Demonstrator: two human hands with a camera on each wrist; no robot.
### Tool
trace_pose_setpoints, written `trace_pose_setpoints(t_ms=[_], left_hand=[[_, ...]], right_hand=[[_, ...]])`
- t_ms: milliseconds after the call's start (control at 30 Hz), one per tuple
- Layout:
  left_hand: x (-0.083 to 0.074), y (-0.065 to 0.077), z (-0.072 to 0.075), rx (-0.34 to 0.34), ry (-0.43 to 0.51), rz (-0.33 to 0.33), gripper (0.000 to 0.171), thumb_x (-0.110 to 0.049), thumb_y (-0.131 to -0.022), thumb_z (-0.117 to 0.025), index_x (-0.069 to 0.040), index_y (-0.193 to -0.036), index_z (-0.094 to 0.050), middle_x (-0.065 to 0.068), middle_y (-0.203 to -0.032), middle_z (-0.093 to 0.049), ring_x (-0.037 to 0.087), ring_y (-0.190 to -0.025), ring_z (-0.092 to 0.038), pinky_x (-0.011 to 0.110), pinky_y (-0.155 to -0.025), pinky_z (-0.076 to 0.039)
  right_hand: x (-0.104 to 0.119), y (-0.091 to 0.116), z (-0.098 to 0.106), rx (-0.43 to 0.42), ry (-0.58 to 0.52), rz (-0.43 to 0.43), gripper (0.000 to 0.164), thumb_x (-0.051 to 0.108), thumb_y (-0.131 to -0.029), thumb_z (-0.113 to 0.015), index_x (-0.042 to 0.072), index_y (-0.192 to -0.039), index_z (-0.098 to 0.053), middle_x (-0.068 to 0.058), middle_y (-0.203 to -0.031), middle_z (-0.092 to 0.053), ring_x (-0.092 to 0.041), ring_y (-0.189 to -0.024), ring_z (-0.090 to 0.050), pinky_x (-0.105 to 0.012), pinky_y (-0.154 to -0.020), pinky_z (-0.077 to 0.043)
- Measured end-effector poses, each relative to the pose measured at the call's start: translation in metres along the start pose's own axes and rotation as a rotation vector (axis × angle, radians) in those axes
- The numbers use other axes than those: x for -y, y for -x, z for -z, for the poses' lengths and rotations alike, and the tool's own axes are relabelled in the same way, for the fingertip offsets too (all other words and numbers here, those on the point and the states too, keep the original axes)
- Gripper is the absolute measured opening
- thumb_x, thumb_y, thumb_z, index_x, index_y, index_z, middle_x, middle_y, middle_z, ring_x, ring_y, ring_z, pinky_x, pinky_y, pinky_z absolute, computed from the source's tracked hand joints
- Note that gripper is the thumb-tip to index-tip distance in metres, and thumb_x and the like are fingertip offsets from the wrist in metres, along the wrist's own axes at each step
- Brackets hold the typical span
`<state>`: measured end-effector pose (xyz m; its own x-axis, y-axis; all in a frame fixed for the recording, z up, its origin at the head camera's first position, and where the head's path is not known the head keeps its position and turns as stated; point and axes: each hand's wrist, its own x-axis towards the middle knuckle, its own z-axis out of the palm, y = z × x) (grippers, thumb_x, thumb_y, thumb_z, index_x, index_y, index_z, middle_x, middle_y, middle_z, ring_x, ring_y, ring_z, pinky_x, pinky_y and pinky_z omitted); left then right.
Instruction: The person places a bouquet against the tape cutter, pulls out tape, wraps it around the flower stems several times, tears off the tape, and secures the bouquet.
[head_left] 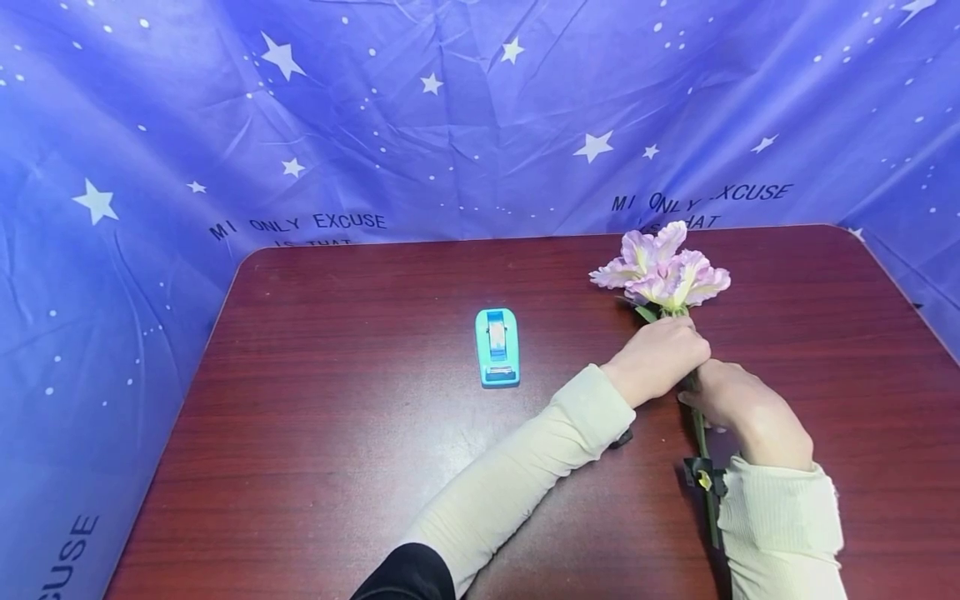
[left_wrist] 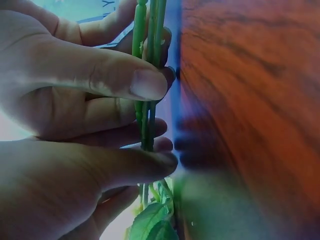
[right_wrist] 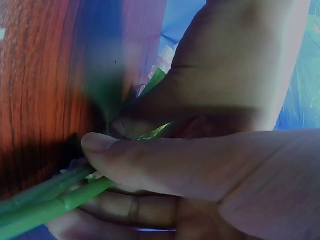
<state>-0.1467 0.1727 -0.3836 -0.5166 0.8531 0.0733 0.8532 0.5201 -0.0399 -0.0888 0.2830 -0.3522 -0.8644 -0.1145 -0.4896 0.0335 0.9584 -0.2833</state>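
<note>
Pale pink-purple artificial flowers (head_left: 667,271) on green stems (head_left: 701,429) are held low over the right side of the table. My left hand (head_left: 658,357) grips the stems just below the blooms. Right behind it, my right hand (head_left: 753,410) pinches the same stems (right_wrist: 75,197) between thumb and fingers. The two hands touch or nearly touch. Several thin stems (left_wrist: 152,30) run side by side through both hands in the left wrist view, with green leaves (left_wrist: 152,217) past the left hand. The fingers' undersides are partly hidden in the head view.
A light blue tape dispenser (head_left: 497,371) stands on the dark red wooden table (head_left: 315,400), left of the hands. A blue curtain with white stars (head_left: 450,150) hangs behind and at both sides of the table. Small black devices sit by the cuffs.
</note>
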Motion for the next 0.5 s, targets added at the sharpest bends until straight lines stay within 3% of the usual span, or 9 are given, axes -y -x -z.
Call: trace_pose_setpoints(t_ms=[333, 500], left_hand=[[-0.0018, 0.001, -0.0012, -0.02, -0.047, -0.004, 0.025, -0.012, -0.092, -0.064, -0.033, -0.102, -0.073, -0.018, -0.105, -0.071, 0.005, -0.108, -0.058, 0.018, -0.095, -0.045], [-0.0013, 0.0016, -0.0017, -0.03, -0.043, -0.004, 0.026, -0.012, -0.093, -0.063, -0.034, -0.101, -0.073, -0.018, -0.104, -0.071, 0.005, -0.106, -0.058, 0.017, -0.095, -0.044]], right_hand=[[-0.0006, -0.0009, 0.0018, 0.035, -0.074, -0.035, 0.016, 0.008, -0.095, -0.054, -0.004, -0.085, -0.055, -0.008, -0.063, -0.064, -0.019, -0.054, -0.066, -0.038, -0.058, -0.052], [0.0, -0.0013, 0.003, 0.039, -0.07, -0.038, 0.016, 0.007, -0.095, -0.054, -0.006, -0.086, -0.055, -0.008, -0.061, -0.065, -0.02, -0.054, -0.068, -0.042, -0.062, -0.054]])
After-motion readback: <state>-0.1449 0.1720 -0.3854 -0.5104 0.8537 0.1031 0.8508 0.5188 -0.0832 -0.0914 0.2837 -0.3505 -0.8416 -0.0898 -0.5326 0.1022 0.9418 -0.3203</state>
